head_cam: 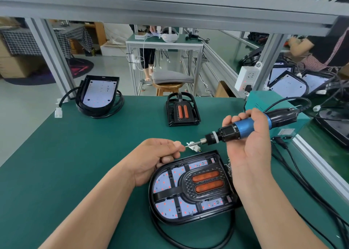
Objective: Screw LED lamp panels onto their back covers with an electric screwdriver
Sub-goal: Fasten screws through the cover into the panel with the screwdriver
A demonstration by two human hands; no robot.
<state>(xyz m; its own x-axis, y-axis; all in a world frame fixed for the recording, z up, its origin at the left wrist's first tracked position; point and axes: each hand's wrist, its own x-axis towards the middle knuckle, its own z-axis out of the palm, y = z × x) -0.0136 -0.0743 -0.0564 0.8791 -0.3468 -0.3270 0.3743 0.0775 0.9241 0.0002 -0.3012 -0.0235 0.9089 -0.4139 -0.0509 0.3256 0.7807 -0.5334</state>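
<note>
Head view: the right hand (249, 146) is wrapped around the blue-and-black electric screwdriver (245, 125). Its long axis runs left-right, and the bit points left and slightly down. At the bit's tip, the left hand (156, 158) pinches a tiny screw (186, 146) between thumb and forefinger. Below both hands, near the front edge of the green tabletop (75, 154), one lamp (190, 188) lies flat with its rounded end to the left. It has a black grid over a white red-dotted panel and two orange strips. A black frame (182, 109) sits at the far edge and a second lamp (99, 96) at the far left corner.
</note>
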